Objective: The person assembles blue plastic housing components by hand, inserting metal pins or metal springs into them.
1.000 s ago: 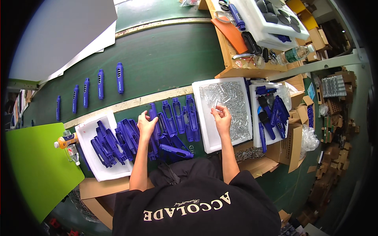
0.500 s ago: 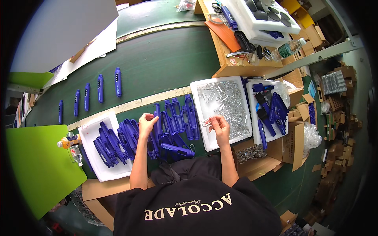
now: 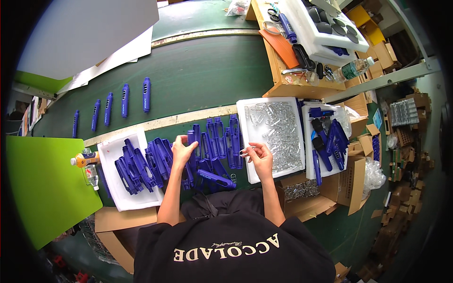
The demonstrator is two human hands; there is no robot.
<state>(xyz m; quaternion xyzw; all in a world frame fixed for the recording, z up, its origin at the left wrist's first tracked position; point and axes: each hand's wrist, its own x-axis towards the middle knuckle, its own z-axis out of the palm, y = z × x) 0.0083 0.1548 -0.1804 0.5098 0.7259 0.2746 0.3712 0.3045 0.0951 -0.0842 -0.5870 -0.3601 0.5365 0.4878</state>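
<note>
My left hand [image 3: 182, 151] is closed around a blue tube-shaped plastic casing [image 3: 191, 136], which stands up between thumb and fingers. In a pinch, the fingertips of my right hand [image 3: 260, 157] hold a small clear plastic piece [image 3: 244, 152]. That piece is apart from the casing, near the left rim of a white foam tray [image 3: 243, 126]. Many similar clear pieces [image 3: 278, 137] lie loose in that tray. More blue casings [image 3: 214, 141] are crowded between my hands, and one casing [image 3: 214, 179] lies across them closer to my body.
Several blue casings [image 3: 146, 95] stand in a row on the green table [image 3: 207, 70]. At left, another white foam tray [image 3: 107, 181] holds blue casings. A foam tray [image 3: 310, 162] with blue and black parts lies at right. Open cardboard boxes [image 3: 351, 177] and a wooden shelf [image 3: 295, 88] border the bench.
The whole view has shifted slightly. My right hand has turned and brought the clear piece a little nearer the casing in my left hand. The left hand keeps its grip.
</note>
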